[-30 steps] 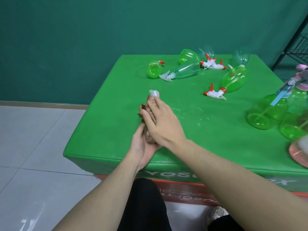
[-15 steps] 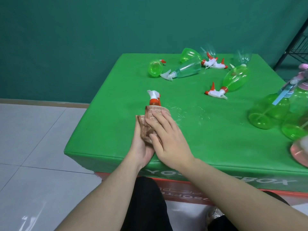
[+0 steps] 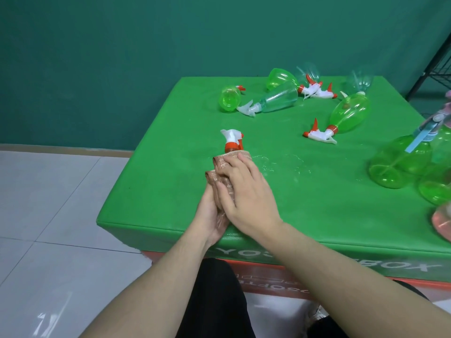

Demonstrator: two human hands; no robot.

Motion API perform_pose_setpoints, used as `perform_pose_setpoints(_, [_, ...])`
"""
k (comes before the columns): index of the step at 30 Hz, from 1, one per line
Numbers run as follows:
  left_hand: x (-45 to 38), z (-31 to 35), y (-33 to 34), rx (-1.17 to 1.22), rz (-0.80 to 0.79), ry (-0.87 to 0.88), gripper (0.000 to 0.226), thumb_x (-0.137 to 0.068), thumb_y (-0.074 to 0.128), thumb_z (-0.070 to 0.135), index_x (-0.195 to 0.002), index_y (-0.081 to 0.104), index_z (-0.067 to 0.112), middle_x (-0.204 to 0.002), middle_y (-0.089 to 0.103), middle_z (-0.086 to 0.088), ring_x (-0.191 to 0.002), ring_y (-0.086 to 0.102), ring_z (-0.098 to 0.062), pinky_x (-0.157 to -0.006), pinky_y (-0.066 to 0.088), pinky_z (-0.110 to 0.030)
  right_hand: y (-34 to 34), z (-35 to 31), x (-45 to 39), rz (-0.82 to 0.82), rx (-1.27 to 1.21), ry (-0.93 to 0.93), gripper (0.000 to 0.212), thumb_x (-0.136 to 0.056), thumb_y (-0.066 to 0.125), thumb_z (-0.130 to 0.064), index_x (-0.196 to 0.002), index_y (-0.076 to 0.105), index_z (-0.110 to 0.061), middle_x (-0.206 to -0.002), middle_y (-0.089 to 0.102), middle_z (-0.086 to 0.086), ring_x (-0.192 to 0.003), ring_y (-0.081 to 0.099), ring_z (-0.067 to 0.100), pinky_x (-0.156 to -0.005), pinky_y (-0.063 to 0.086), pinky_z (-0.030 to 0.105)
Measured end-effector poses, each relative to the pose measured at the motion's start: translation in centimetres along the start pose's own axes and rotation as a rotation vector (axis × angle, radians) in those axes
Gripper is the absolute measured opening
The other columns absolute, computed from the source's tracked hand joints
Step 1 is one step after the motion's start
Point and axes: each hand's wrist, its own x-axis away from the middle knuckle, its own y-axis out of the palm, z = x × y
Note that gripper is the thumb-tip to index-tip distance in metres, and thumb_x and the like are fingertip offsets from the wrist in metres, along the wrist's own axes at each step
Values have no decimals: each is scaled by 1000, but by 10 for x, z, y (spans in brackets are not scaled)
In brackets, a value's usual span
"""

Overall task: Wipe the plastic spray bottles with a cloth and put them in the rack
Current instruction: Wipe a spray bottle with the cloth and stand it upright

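Currently my left hand (image 3: 211, 217) cups the spray bottle (image 3: 231, 140) from below near the green padded tabletop's (image 3: 170, 191) near-left edge; my right hand (image 3: 246, 189) presses the brown cloth (image 3: 220, 167) round it. Teal wall (image 3: 122, 57) behind, pale tiled floor (image 3: 48, 203) left, black rack (image 3: 436, 67) far right.

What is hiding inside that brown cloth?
A spray bottle: its white and orange nozzle pokes out above the brown cloth. The right hand and left hand cover the bottle's body.
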Motion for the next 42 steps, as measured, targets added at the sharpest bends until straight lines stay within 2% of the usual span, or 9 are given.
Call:
perform_pose_setpoints(2, [2,1,0,68,-19,6,46,-105,42,50,-130,66,19,-128,70,-6,-117,67,-19,-96,54,-40,-2,-1,-14,-13,-7,42,40,-102,44,-37,-131,63,-17,-142,55,-1,-140,39,19,-119,32,38])
perform_pose_setpoints(6, [-4,0,-2,128,-47,29,41,-107,44,38,-140,59,19,-134,67,-10,-116,68,-23,-84,59,-42,-4,3,-39,-152,-156,219,45,-105,43,-32,-149,50,-22,-157,42,-5,-144,33,14,-122,21,29])
perform_pose_setpoints(10, [-6,-2,-3,136,-46,33,44,-106,46,34,-146,52,19,-137,65,-13,-125,63,-32,-87,58,-50,-5,7,-44,-153,-327,384,46,-107,41,-31,-153,44,-28,-163,31,-13,-147,31,6,-122,24,30])
perform_pose_setpoints(16, [-8,-4,-6,119,4,53,52,-100,52,44,-145,54,16,-132,68,-13,-118,68,-26,-85,60,-38,0,7,-14,-132,-204,200,49,-105,35,-33,-150,47,-22,-161,37,-4,-148,29,10,-124,19,28])
perform_pose_setpoints(20, [-11,-8,-3,-26,58,70,71,-88,61,62,-146,52,24,-134,67,-10,-118,68,-23,-84,60,-34,0,14,7,-119,-121,73,51,-104,31,-32,-150,46,-16,-161,34,3,-151,26,18,-124,23,41])
perform_pose_setpoints(25, [-9,-9,-2,40,27,165,66,-85,64,41,-146,45,29,-128,70,-13,-111,70,-26,-89,61,-39,1,17,33,-139,-113,28,53,-107,31,-32,-156,36,-16,-167,21,4,-156,11,19,-126,18,44])
perform_pose_setpoints(30, [-9,-10,-3,71,6,165,67,-86,66,36,-149,43,26,-128,69,-16,-112,69,-29,-92,60,-40,-3,18,36,-154,-96,26,55,-107,29,-35,-159,30,-17,-168,20,2,-156,10,15,-127,16,42])
perform_pose_setpoints(37, [-9,-10,-1,15,-35,140,62,-89,72,34,-146,50,26,-127,71,-7,-108,71,-20,-81,61,-35,-12,12,-10,-145,-225,202,53,-107,28,-34,-157,36,-17,-164,31,-1,-151,22,8,-125,14,27])
perform_pose_setpoints(42, [-8,-10,3,-9,-38,153,72,-80,70,29,-148,46,27,-126,71,-6,-108,72,-24,-79,60,-45,-12,17,-37,-167,-446,417,45,-109,37,-27,-153,44,-22,-161,37,-6,-146,32,5,-123,19,26])
